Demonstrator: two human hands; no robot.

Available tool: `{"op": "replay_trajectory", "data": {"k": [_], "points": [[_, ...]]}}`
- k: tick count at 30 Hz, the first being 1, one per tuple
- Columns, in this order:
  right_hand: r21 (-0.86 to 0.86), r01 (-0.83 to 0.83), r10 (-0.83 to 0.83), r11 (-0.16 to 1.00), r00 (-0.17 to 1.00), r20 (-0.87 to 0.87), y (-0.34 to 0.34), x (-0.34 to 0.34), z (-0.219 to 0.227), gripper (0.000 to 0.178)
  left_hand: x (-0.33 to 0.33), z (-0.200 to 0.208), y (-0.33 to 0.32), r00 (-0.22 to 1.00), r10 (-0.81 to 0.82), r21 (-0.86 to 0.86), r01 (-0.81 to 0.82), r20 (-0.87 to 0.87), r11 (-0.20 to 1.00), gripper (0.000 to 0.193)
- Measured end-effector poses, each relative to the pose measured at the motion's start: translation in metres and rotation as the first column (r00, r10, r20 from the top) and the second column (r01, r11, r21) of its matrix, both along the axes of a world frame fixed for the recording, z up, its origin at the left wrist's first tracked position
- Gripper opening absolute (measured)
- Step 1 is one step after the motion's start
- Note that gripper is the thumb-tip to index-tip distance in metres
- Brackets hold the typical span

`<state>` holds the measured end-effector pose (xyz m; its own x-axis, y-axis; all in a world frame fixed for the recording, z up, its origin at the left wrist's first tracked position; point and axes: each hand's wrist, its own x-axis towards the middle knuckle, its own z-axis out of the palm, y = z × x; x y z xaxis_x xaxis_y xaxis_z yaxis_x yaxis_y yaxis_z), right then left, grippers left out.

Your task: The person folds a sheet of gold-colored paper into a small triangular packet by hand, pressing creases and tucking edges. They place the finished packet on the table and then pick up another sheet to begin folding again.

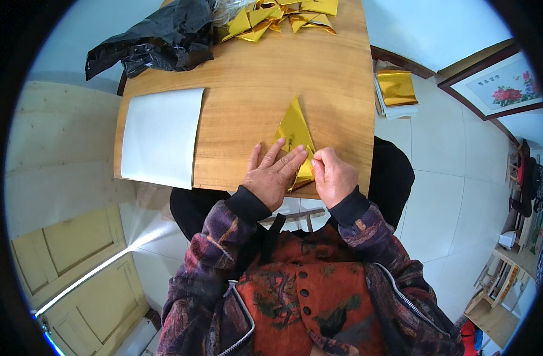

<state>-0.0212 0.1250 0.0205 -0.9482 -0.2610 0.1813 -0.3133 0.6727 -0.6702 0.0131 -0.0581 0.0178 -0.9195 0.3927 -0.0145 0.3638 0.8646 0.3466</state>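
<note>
Foil (294, 123) (gold, fldd): L hand (272, 178) spread flat atop; R hand (337, 177) pinching edge.

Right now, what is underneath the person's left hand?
The left hand has its fingers over a folded gold sheet on the wooden table; whatever lies directly beneath the palm is covered.

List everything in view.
Table: 1, brown, centre
Folded triangle: 1, gold, table's near edge
Folded pieces: several, gold, far tabletop
Plastic bag: 1, black, upper left
Flat sheet: 1 visible, pale grey, table's left
Foil sheet: 1, gold, right, on white stack
Framed picture: 1, dark frame, upper right
Panelled doors: unclear, yellow, lower left
Shelving clutter: many, mixed, far right
Jacket: 1, purple mix, lower centre
Left hand: 1, bare, atop triangle
Right hand: 1, bare, triangle's right edge
</note>
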Motion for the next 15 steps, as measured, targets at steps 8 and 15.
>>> {"op": "replay_trajectory", "data": {"k": [8, 15], "points": [[0.062, -0.001, 0.000, 0.998, 1.000, 0.017, -0.003, -0.002, 0.001, 0.008, -0.020, 0.001, -0.008, 0.998, -0.025, 0.135, 0.032, -0.052, 0.990, 0.049], [0.078, 0.024, -0.014, 0.997, 0.992, -0.122, -0.007, -0.002, -0.006, 0.007, -0.027, 0.000, -0.011, 0.995, -0.093, 0.326, 0.096, -0.027, 0.941, 0.053]]}}
